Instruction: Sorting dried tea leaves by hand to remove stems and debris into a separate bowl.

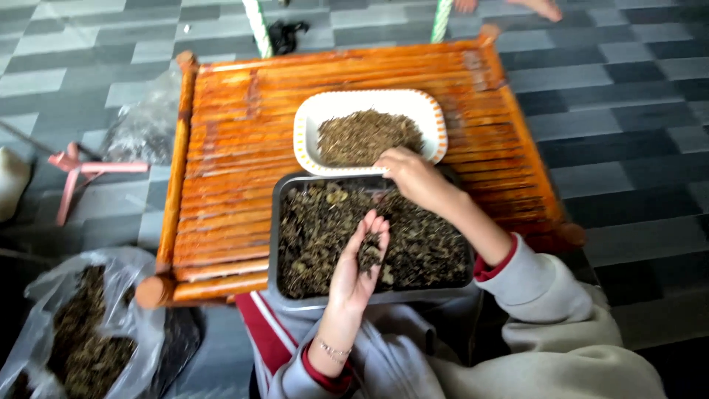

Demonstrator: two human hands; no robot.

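Head view: clear plastic bag (81, 332) lower left.

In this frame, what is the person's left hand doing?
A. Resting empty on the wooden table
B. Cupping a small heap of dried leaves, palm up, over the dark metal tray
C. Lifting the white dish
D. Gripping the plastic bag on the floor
B. The left hand is turned palm up with a small heap of dried leaves in it, above the dark metal tray; the right hand is at the white dish.
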